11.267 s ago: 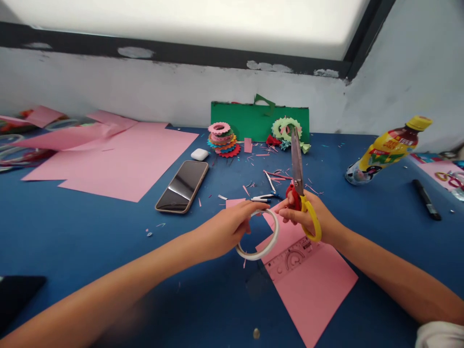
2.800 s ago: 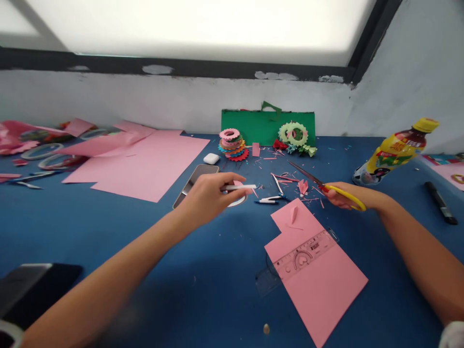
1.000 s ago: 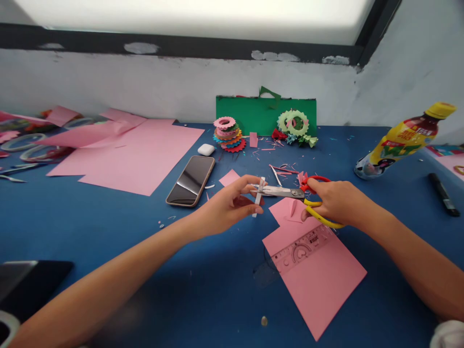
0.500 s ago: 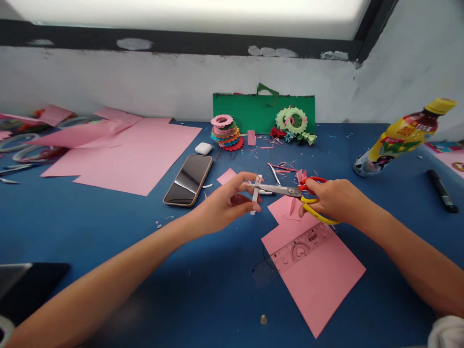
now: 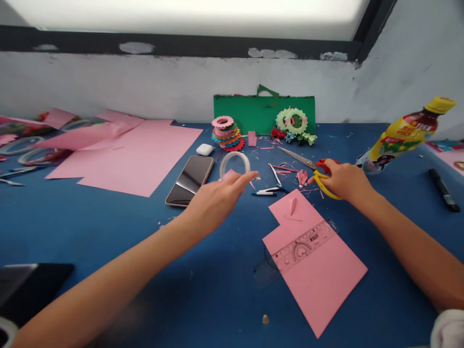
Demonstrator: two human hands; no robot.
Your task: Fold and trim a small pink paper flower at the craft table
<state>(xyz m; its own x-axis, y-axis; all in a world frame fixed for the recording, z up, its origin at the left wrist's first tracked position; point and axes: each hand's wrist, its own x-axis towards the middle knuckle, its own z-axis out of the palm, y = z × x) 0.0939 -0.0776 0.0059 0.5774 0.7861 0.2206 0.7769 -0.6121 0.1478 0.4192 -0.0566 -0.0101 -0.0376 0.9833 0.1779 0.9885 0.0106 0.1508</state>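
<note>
My left hand [image 5: 221,193] is closed round a whitish, see-through tape roll [image 5: 247,163], which stands upright beyond the fingers; its lower part is hidden behind them. The scissors [image 5: 297,158], with red and yellow handles, are in my right hand [image 5: 342,181]. Their blades point to the far left, apart from the roll. Nearer to me, a clear ruler [image 5: 304,246] lies across a pink paper sheet [image 5: 326,285] with a notched corner. Pink scraps [image 5: 302,178] and a white and blue compass [image 5: 266,192] lie between my hands.
A phone [image 5: 191,180] and a white earbud case [image 5: 204,149] lie left of my left hand. Behind stand stacked paper rings [image 5: 227,137] and a green board [image 5: 250,111]. A tilted bottle [image 5: 402,137] and a black marker [image 5: 442,190] are at right; large pink sheets [image 5: 137,159] at left.
The scissors have come away from the white piece at my left fingers and moved right and away from me. My left hand has turned palm down, and the ring shape now shows.
</note>
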